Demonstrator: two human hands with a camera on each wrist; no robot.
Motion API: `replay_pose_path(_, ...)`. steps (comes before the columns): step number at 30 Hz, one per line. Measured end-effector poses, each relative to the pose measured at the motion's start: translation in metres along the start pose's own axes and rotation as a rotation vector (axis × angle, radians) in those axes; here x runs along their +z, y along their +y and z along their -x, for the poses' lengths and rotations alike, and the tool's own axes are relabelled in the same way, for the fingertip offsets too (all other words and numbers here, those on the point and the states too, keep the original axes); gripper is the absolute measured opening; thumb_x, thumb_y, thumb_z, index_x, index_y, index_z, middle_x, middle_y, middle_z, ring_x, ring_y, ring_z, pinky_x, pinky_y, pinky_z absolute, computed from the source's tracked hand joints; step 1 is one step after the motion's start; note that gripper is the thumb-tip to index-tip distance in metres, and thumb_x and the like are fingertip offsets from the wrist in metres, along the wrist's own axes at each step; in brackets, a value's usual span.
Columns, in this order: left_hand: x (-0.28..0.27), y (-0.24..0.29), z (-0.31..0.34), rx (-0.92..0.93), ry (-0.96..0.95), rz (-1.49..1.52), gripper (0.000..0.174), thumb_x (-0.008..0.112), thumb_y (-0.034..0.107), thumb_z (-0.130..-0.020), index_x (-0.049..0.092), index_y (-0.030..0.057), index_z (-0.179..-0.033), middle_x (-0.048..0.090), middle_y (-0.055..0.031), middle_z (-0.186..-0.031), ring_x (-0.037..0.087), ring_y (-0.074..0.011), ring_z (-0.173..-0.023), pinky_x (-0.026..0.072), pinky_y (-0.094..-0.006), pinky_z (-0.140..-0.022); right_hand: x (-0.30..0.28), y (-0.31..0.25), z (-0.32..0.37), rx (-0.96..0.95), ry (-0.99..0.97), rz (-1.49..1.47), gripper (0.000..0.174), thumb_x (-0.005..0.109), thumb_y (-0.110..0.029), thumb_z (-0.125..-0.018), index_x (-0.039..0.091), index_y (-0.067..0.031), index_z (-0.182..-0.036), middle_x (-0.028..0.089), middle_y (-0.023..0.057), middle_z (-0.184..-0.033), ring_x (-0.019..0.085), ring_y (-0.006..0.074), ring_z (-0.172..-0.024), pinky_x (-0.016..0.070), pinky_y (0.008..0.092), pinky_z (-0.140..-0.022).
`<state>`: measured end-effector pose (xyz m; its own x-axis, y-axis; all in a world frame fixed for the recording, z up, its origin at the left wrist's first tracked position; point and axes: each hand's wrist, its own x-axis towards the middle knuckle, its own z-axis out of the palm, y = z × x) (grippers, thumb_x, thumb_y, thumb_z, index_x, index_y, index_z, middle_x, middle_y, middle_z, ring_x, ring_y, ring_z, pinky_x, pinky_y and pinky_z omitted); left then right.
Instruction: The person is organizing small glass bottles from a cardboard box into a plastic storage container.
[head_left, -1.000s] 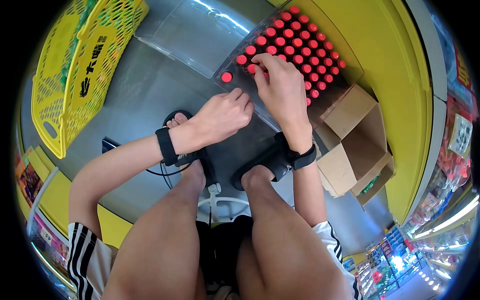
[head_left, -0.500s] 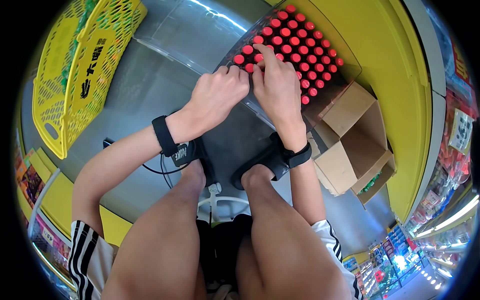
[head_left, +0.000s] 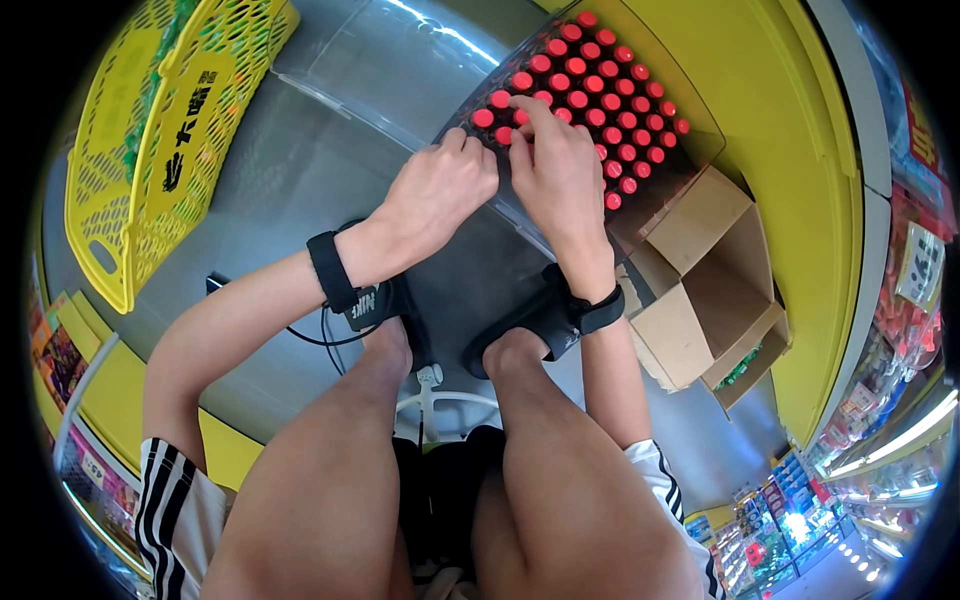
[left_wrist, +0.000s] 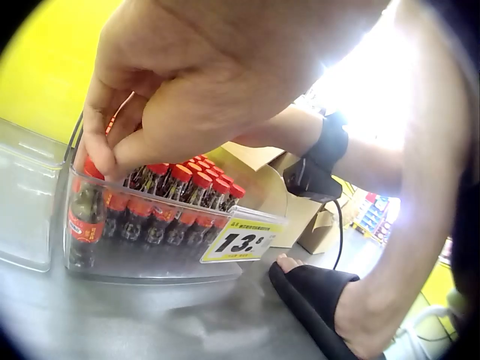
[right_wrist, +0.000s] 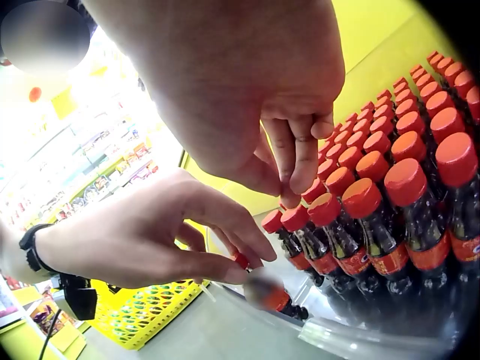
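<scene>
Upright in a clear plastic bin stand many small dark bottles with red caps and labels. At the bin's corner, one bottle stands apart from the rows. My left hand pinches its red cap between thumb and fingers, as the left wrist view shows. Over the nearest rows hovers my right hand, its fingers loosely bent and its fingertips close over the caps. Nothing shows between them.
A yellow basket stands to the left. On the right, an open cardboard box sits against the yellow shelf base. A price card hangs on the bin's front. My sandalled feet are just below the bin.
My left hand has moved up to the lone bottle, whose cap was in plain sight a second ago, and now takes hold of it. The right hand has shifted slightly over the caps.
</scene>
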<state>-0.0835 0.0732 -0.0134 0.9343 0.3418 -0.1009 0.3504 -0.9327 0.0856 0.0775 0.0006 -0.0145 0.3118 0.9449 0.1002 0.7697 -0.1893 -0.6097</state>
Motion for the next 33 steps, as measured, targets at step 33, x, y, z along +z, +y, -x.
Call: replay_pose_path(33,0.031,0.002,0.019,0.17,0.171,0.011,0.03,0.077,0.029,-0.096,0.074,0.0001,-0.089,0.066,-0.0103,-0.083,0.066,-0.0249,-0.082,0.0526,-0.0362,-0.082,0.006,-0.003,-0.007,-0.184,-0.173,0.035,0.015,0.076,-0.008,-0.087,0.076,-0.0068,-0.101,0.073,0.0097,-0.084,0.072,0.0326,-0.08,0.0584,0.0448,-0.071)
